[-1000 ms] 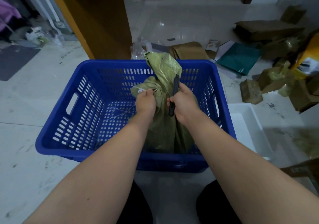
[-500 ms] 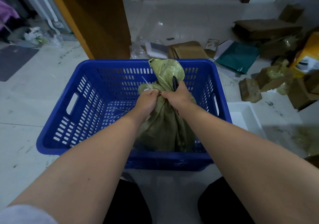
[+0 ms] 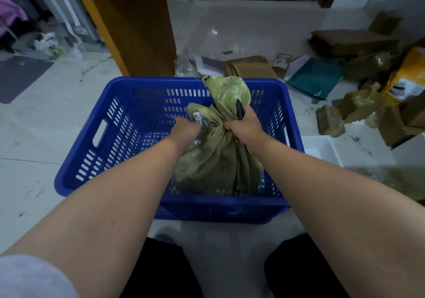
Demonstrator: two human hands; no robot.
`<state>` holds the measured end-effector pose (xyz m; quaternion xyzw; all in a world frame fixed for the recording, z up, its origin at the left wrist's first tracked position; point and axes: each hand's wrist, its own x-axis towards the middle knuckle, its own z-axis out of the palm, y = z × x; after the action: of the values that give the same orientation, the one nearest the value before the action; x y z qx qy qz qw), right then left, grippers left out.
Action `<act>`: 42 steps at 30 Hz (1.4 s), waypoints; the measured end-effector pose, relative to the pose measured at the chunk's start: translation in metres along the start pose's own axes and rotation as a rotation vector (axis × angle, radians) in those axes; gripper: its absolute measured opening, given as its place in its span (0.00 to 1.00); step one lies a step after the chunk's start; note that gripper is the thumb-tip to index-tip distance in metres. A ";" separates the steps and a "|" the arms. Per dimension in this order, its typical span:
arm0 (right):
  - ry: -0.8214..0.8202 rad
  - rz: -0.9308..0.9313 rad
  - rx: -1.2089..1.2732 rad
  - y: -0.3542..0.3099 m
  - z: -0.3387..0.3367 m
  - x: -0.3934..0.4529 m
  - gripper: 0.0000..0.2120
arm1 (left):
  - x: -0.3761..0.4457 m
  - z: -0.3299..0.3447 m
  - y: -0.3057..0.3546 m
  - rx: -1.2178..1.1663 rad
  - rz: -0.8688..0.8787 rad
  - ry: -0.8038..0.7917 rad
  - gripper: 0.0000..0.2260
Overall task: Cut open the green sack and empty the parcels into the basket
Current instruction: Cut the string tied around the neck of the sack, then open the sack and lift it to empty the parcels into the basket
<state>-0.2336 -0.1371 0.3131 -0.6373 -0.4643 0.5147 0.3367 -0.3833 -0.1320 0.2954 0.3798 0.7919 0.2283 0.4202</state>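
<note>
The green sack (image 3: pixel 218 159) stands inside the blue basket (image 3: pixel 110 141), toward its right half, and its tied neck rises above the far rim. Your left hand (image 3: pixel 186 130) is closed around the bunched cloth on the left side of the neck, just below a white label (image 3: pixel 202 120) with printed digits. Your right hand (image 3: pixel 246 127) is closed too; it pinches the cloth on the right side of the neck and also holds a black cutter (image 3: pixel 240 111), whose tip points up along the sack. Both hands touch the sack at its neck, with the body of the sack below them. Cardboard boxes (image 3: pixel 331 119) lie on the floor to the right of the basket.
</note>
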 end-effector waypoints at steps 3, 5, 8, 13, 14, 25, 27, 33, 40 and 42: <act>0.007 -0.007 0.086 0.000 -0.002 -0.001 0.17 | -0.009 0.006 -0.005 -0.070 0.147 0.033 0.10; 0.004 -0.007 0.118 -0.003 -0.004 -0.001 0.14 | -0.023 0.005 -0.002 -0.224 0.147 -0.194 0.07; -0.045 0.010 0.165 -0.006 -0.008 -0.005 0.10 | -0.035 0.009 0.002 -0.232 0.178 -0.449 0.11; 0.132 0.000 0.290 -0.007 -0.025 -0.002 0.08 | -0.024 0.000 0.009 -0.443 0.339 -0.073 0.10; 0.158 -0.010 0.278 -0.008 -0.029 0.001 0.07 | -0.019 -0.007 0.007 -0.495 0.306 -0.026 0.09; 0.129 0.034 0.185 -0.018 -0.027 0.005 0.02 | -0.028 0.007 0.028 0.315 0.733 0.242 0.28; 0.102 0.031 0.149 -0.021 -0.026 0.003 0.03 | -0.031 0.025 0.027 0.481 0.710 -0.047 0.46; -0.001 0.058 0.257 -0.023 -0.027 -0.013 0.05 | -0.025 0.055 0.024 0.514 0.599 -0.015 0.11; 0.059 0.037 0.228 0.005 -0.050 -0.020 0.16 | -0.025 0.008 0.059 -0.267 0.304 0.238 0.12; 0.010 -0.028 0.089 0.010 -0.048 -0.020 0.19 | -0.025 -0.011 0.072 -0.696 0.208 0.025 0.08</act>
<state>-0.1852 -0.1572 0.3224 -0.6179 -0.4480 0.5268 0.3742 -0.3542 -0.1086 0.3626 0.2896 0.6288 0.5304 0.4892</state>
